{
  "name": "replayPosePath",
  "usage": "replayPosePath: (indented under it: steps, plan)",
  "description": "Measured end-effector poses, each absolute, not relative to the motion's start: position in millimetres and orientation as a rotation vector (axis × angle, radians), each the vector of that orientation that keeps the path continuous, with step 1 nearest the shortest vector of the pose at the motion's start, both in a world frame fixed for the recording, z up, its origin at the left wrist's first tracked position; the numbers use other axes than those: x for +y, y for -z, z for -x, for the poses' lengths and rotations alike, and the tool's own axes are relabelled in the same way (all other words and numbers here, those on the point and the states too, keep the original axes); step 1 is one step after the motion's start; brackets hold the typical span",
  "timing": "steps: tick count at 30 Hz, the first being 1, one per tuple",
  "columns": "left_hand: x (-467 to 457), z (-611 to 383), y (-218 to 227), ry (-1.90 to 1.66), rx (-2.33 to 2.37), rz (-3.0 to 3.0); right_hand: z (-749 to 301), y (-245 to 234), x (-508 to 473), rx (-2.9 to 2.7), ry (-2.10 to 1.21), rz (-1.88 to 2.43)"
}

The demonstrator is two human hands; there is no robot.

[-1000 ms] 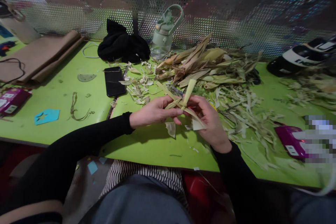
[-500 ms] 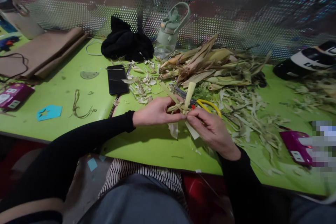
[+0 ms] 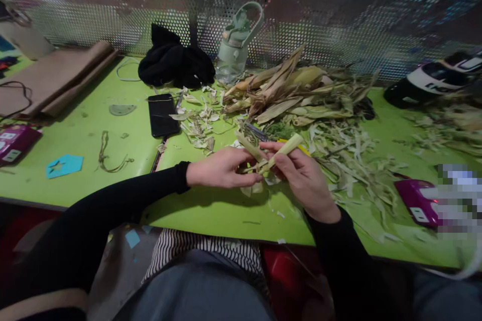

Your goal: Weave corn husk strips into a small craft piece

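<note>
Over the near part of the green table [image 3: 94,135], both hands work a crossed bundle of pale corn-husk strips [image 3: 263,158]. My left hand [image 3: 222,168] pinches the strips where they cross, fingers closed. My right hand [image 3: 301,173] grips one strip [image 3: 286,149] that points up to the right, fingers closed round it. Loose strip ends hang under the hands. Both arms wear black sleeves.
A heap of dried corn husks [image 3: 293,88] and cut scraps [image 3: 350,155] fills the table's middle and right. Yellow-handled scissors [image 3: 301,148] lie behind my right hand. A black phone [image 3: 161,115], black cloth [image 3: 173,62], green bottle [image 3: 235,45], purple staplers [image 3: 416,200] and brown fabric [image 3: 56,77] also lie about.
The upright strip has been folded down toward the right by my right hand. Both hands have drawn closer together on the crossing.
</note>
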State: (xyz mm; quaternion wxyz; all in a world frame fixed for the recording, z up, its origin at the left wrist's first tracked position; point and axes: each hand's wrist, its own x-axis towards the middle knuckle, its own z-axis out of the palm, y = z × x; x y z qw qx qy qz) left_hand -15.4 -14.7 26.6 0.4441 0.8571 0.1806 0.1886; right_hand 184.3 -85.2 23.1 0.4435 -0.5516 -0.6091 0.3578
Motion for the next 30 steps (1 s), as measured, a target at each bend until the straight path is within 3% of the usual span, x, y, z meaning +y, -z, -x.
replayPosePath:
  steps: [10,17,22,30]
  plan:
    - [-29.5,9.0,-16.4,-0.544,0.302,-2.239,-174.0,-7.0,-81.0,-1.15,-1.008,1.35]
    - [-31.9,10.7,-18.1,-0.416,0.319,-2.236,-181.6,-17.3,-81.2,-1.607,-0.988,1.098]
    - [-28.3,10.2,-20.9,-0.381,0.453,-2.053,-177.1,-19.6,-81.7,-1.629,-0.871,1.124]
    - [-30.7,8.5,-18.2,-0.369,0.539,-1.739,-172.6,-4.9,-82.2,-1.296,-1.079,1.148]
